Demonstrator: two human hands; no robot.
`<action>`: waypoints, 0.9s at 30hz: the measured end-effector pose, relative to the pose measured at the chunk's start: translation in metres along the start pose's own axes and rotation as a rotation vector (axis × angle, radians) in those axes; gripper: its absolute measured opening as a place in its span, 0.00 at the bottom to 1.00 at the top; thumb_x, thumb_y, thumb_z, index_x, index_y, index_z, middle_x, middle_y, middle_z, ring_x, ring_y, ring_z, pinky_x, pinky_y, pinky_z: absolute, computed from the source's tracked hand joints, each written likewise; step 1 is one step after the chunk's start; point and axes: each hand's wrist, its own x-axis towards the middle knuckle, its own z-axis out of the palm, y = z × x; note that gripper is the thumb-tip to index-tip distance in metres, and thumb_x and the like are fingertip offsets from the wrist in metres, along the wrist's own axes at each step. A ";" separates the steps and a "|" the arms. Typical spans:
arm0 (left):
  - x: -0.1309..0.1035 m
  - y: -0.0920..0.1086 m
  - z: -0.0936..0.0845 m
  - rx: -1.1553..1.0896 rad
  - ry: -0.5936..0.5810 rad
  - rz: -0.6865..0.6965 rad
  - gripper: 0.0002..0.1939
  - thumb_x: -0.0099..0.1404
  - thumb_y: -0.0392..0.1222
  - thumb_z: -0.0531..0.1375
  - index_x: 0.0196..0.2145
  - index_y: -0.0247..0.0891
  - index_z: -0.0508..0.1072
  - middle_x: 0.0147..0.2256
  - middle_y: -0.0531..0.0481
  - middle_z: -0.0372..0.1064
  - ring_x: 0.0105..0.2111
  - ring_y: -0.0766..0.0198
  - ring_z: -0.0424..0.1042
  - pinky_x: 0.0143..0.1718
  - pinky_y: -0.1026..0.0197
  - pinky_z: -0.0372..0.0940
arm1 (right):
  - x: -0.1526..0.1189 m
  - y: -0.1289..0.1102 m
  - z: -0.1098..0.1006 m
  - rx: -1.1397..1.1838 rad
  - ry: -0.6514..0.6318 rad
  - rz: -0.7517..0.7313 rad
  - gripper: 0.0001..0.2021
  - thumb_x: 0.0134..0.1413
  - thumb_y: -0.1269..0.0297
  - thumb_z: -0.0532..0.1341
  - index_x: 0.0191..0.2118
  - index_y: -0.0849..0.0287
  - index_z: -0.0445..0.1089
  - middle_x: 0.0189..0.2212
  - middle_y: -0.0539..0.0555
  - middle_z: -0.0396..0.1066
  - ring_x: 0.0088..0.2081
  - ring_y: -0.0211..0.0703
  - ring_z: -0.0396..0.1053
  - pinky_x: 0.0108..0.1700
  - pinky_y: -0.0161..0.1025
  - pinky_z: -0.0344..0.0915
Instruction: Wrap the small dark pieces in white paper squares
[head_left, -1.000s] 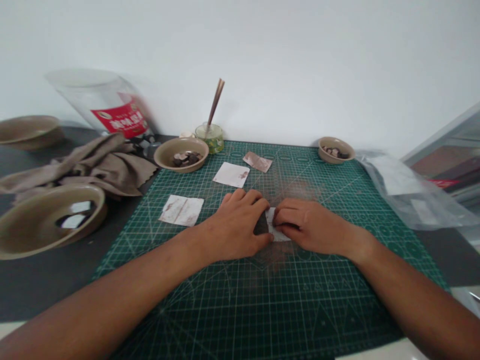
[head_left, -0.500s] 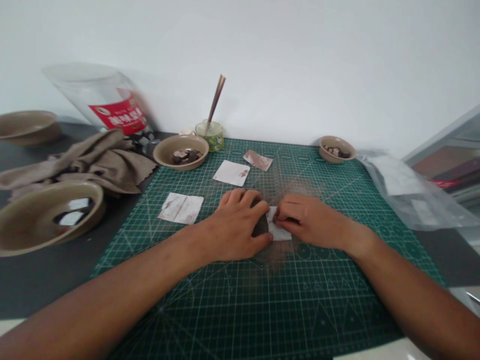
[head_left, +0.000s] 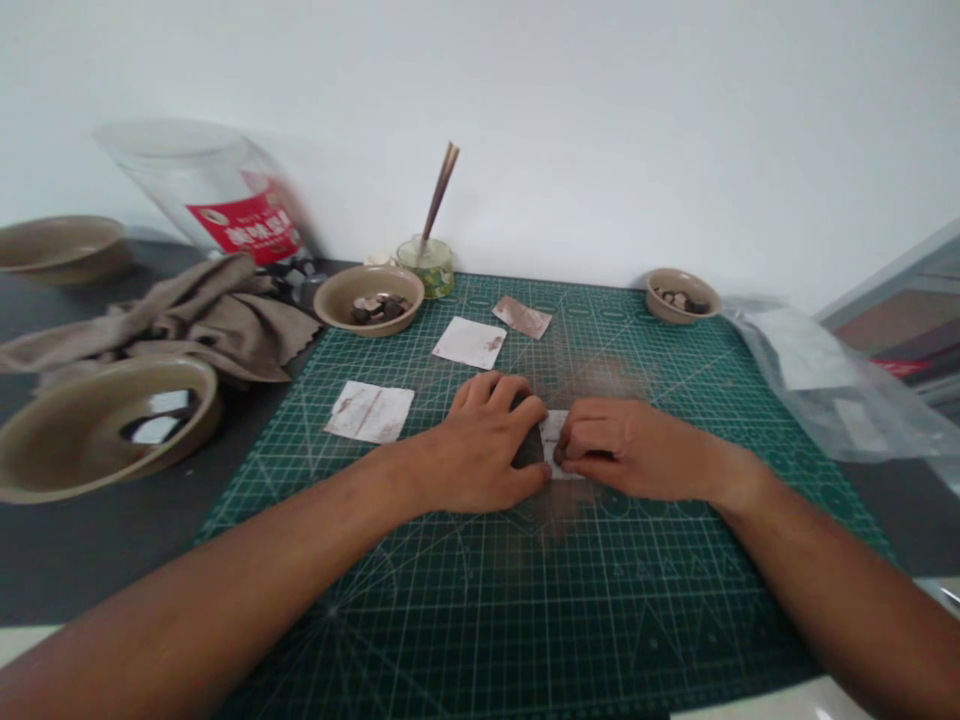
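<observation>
My left hand (head_left: 491, 440) lies palm down with fingers spread over a dark grey flat piece (head_left: 531, 450), most of which it hides. Beside its thumb and index finger shows a white paper piece (head_left: 553, 428), flat on the green cutting mat (head_left: 495, 610). My right hand (head_left: 626, 447) is closed in a pinch on a small dark brown piece (head_left: 559, 456), pressed against that white paper. Its kind is too small to tell. Brown dust (head_left: 600, 375) is smeared on the mat around both hands.
Two white paper squares (head_left: 371, 412) and a brownish one (head_left: 523, 317) lie behind. Bowls with dark pieces stand at back left (head_left: 337, 300) and back right (head_left: 652, 300). Further left are a large bowl (head_left: 45, 430), a cloth (head_left: 225, 320) and a clear jar (head_left: 165, 180); right, a plastic bag (head_left: 817, 400).
The whole view has shifted slightly, so things sit a little further right and higher. My right hand has moved slightly over the white paper, still pinching; my left hand stays spread in place.
</observation>
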 end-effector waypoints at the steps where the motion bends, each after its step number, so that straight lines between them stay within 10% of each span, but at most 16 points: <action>1: 0.000 0.000 0.001 0.004 0.004 0.000 0.19 0.65 0.50 0.60 0.51 0.41 0.68 0.55 0.43 0.60 0.59 0.46 0.57 0.63 0.40 0.53 | 0.000 0.000 0.000 -0.006 0.012 0.000 0.08 0.67 0.67 0.59 0.36 0.58 0.74 0.36 0.53 0.71 0.38 0.42 0.70 0.42 0.40 0.65; 27: -0.001 -0.004 0.009 0.032 0.073 0.016 0.24 0.64 0.55 0.60 0.53 0.40 0.67 0.54 0.43 0.61 0.58 0.43 0.57 0.62 0.40 0.55 | -0.005 -0.007 -0.002 -0.055 -0.025 0.108 0.08 0.67 0.68 0.58 0.38 0.58 0.74 0.37 0.54 0.72 0.37 0.42 0.70 0.43 0.40 0.66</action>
